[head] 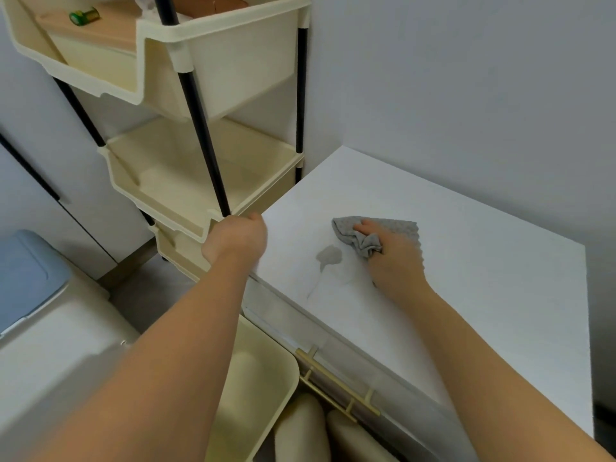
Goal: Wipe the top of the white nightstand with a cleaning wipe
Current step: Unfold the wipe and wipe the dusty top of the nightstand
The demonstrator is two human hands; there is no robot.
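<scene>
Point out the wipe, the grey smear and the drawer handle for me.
cleaning wipe [346, 228], head view, its flat left corner.
grey smear [330, 255], head view, its dark blob.
drawer handle [336, 383], head view, mid-bar.

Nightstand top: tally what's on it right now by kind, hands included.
Grey cleaning wipe: 1
Grey smudge: 1
Hands touching the nightstand top: 2, the right hand on the wipe, the left hand at the near-left edge
Total: 4

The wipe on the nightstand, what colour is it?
Grey, with a bumpy dotted texture; the wipe shows in the head view.
</scene>
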